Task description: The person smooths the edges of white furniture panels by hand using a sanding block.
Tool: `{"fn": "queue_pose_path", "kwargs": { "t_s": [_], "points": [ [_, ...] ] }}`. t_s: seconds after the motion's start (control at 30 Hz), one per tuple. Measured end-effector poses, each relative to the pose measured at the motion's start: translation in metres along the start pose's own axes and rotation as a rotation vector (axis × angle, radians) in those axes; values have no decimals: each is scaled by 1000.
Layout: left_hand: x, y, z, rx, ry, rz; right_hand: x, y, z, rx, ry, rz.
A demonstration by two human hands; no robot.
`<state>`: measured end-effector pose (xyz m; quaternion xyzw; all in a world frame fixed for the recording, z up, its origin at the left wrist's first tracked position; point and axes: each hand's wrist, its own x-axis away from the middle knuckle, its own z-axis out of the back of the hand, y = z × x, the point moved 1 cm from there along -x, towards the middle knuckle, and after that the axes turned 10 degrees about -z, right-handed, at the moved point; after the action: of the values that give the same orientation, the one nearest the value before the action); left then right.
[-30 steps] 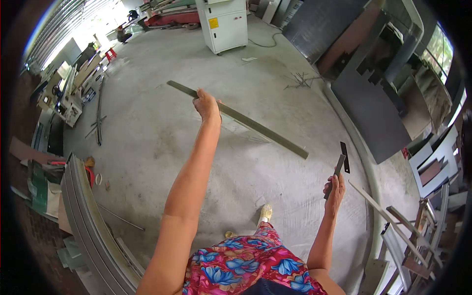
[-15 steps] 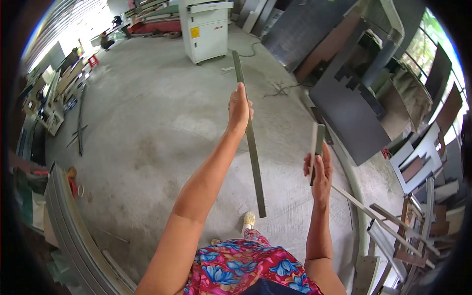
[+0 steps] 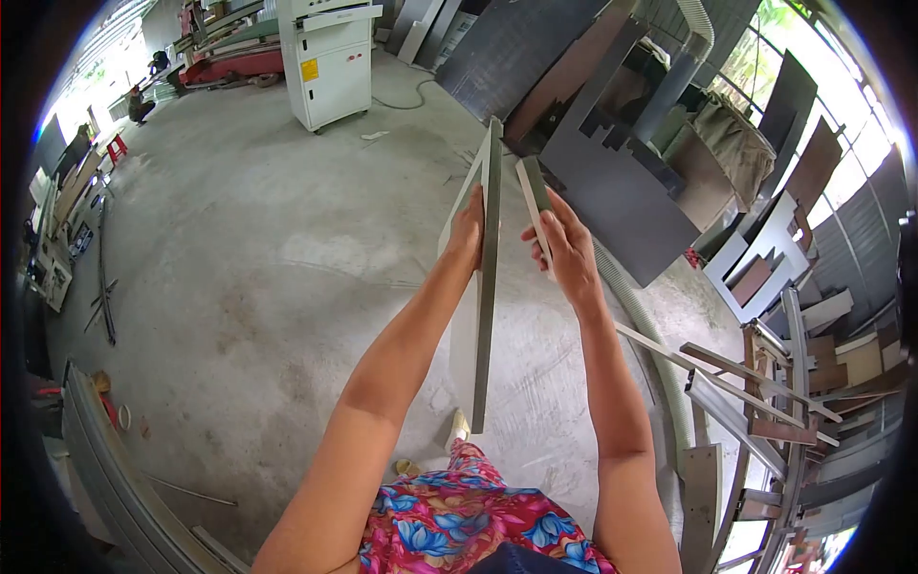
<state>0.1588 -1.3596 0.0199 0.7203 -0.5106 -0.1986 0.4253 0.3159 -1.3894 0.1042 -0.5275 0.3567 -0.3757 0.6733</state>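
Note:
My left hand (image 3: 466, 234) grips a long flat panel (image 3: 489, 316) held nearly upright and seen almost edge-on. The panel's narrow edge is dark grey-green, and a pale broad face shows on its left side. Close by on the right, my right hand (image 3: 572, 256) is closed around a short block (image 3: 532, 196) with a pale side and a dark green side. A small gap separates the block from the panel's edge. The fingertips of my left hand are partly hidden behind the panel.
A white cabinet (image 3: 330, 72) stands on the concrete floor (image 3: 249, 258) ahead. Large dark sheets (image 3: 622, 206) lean at the right, beside a ribbed hose (image 3: 660, 383). Metal bars and offcuts (image 3: 765, 383) crowd the near right; long grey profiles (image 3: 124, 478) lie at the near left.
The panel has turned, so its pale face now shows on the left. My right hand has brought the block up and left, nearer the panel. The camera view has swung right.

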Motion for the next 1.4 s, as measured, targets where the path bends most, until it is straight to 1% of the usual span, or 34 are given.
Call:
{"fn": "queue_pose_path", "kwargs": {
  "t_s": [0.1, 0.17, 0.3, 0.4, 0.53, 0.6, 0.9, 1.0, 1.1, 1.2, 1.27, 1.33, 1.4],
  "points": [
    [-5, -5, -4, -60, -4, -63, -21, -12, 3, 93, 26, -7],
    [-11, -6, -4, -68, -8, -63, -37, -12, 9, 135, 40, 16],
    [-25, -4, -6, -57, 10, -89, -63, -24, 14, 195, -13, -5],
    [-30, -5, -5, -46, -68, -174, -73, -37, 14, 312, -14, -35],
    [-28, 2, -8, -119, -67, -197, -95, -32, 19, 299, -45, -76],
    [-30, 5, -8, -168, -57, -200, -97, -34, 21, 314, -43, -82],
    [-52, 10, -13, -207, -32, -226, -84, -34, 24, 347, -86, -119],
    [-60, 10, -10, -175, -43, -178, -73, -33, 24, 379, -93, -116],
    [-67, 14, -12, -372, -19, -350, -65, -29, 26, 392, -123, -120],
    [-63, 29, -16, -427, 1, -251, -56, -27, 26, 389, -141, -126],
    [-70, 25, -18, -374, 11, -352, -52, -24, 26, 379, -146, -132],
    [-84, 19, -16, -253, 5, -307, -49, -19, 28, 364, -150, -140],
    [-102, 14, -12, -65, -14, -113, -44, -20, 27, 376, -146, -146]
  ]
}}
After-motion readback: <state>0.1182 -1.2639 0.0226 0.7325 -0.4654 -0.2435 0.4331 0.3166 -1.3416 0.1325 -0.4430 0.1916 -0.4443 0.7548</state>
